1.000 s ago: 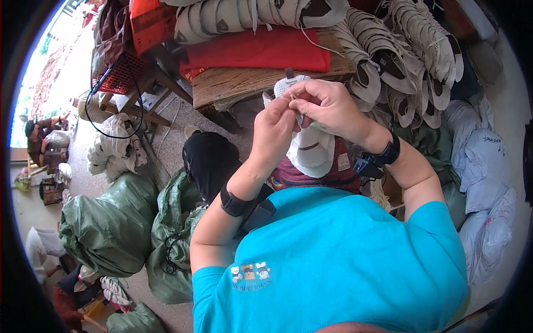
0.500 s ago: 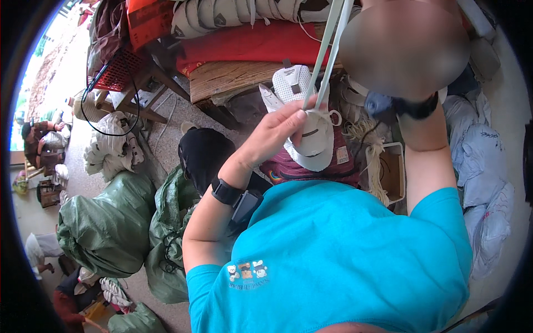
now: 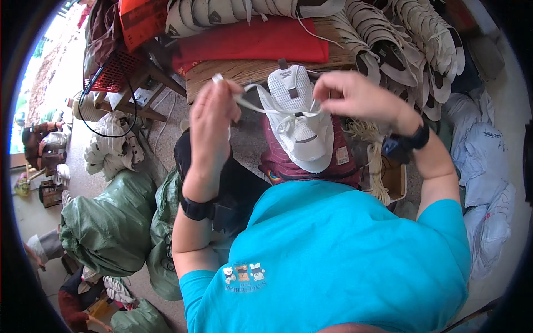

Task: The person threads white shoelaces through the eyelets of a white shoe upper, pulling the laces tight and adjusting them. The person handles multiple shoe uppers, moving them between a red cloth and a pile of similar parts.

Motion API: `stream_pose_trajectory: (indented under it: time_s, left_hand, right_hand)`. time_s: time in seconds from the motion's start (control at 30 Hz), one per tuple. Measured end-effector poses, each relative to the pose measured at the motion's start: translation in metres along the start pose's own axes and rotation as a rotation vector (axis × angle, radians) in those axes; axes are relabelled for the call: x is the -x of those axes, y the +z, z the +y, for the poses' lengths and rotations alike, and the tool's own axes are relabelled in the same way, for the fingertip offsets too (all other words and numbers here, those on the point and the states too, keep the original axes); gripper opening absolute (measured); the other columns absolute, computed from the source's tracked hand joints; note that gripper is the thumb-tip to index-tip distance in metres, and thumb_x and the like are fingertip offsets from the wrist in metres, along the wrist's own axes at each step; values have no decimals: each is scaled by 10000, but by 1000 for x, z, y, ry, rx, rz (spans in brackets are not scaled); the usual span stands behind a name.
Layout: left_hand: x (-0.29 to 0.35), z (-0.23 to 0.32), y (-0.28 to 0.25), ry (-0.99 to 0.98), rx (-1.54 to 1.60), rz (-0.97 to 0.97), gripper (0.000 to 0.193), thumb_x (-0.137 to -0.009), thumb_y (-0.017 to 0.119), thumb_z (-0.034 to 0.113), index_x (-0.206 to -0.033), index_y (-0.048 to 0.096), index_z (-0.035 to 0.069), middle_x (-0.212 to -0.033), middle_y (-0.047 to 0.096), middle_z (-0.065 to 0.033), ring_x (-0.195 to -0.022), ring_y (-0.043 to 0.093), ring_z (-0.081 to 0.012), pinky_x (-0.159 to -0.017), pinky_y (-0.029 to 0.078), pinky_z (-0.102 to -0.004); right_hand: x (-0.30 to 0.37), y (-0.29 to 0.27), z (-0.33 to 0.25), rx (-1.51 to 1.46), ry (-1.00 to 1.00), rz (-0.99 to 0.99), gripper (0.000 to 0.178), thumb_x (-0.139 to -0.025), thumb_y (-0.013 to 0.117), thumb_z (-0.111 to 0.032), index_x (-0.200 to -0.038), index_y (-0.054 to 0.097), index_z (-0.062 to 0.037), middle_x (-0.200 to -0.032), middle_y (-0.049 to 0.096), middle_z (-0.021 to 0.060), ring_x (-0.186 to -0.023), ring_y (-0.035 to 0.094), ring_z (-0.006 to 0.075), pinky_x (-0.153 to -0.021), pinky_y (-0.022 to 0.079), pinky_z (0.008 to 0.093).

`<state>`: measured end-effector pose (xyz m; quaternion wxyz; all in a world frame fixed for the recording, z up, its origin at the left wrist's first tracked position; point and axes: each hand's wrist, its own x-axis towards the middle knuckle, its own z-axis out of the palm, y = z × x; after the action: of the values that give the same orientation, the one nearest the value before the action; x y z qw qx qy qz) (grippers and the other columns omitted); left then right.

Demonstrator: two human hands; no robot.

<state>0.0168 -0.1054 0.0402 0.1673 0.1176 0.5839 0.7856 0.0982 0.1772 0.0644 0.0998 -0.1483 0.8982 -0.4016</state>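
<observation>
A white shoe upper (image 3: 304, 133) with a mesh tongue rests toe toward me on a maroon cloth pad (image 3: 271, 158) in front of my body. My left hand (image 3: 214, 114) is raised to the left of it, fingers closed on a white shoelace (image 3: 252, 105) that runs across to the shoe's eyelets. Motion blurs that hand slightly. Beside the tongue, on the right, my right hand (image 3: 361, 95) has its fingertips pinched on the lace's other side, close to the shoe. Laces cross over the shoe's throat.
Beyond the shoe stands a wooden bench (image 3: 239, 69) with a red cloth (image 3: 250, 44) and stacked shoe uppers (image 3: 383, 39). A box with a bundle of laces (image 3: 376, 172) sits at right. Green sacks (image 3: 111, 222) lie at left, pale bags (image 3: 480, 161) far right. People work at far left.
My left hand has moved left and up from the shoe, drawing a lace with it. My right hand has come down from high above to beside the tongue. The upright, taut laces are now lower.
</observation>
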Motion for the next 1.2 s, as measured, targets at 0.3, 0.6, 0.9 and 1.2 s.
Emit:
stream_pose_trajectory:
  time_s: [0.3,0.6,0.9,1.2]
  left_hand:
    - [35,-84,3,-395,-220,-223,195,-1004,588,198,-1058,630,15,-743,497,75,-665,423,-18,-601,363,-195]
    - [35,-81,12,245,-951,-224,172,-763,745,119,-812,601,38,-689,548,-44,-570,540,-210,-576,456,-333]
    - [17,-71,3,464,-1349,75,187,-741,688,143,-697,533,50,-711,565,-119,-637,599,-334,-596,495,-415]
    - [30,-47,-13,-29,-373,-90,356,-1071,431,288,-842,556,46,-690,466,32,-625,382,-70,-568,304,-230]
  right_hand:
    - [20,50,20,302,-81,345,149,-798,632,-11,-920,546,-22,-845,581,132,-778,602,322,-677,483,420]
    - [9,76,20,-144,153,473,123,-943,564,-70,-1059,536,-42,-742,638,59,-602,585,138,-574,472,280]
    - [22,66,26,-634,276,218,107,-924,665,-113,-965,571,-84,-797,462,-97,-698,389,1,-616,344,176]
    - [34,51,33,-670,311,37,156,-894,721,-164,-894,595,-72,-794,503,-89,-731,435,11,-638,372,191]
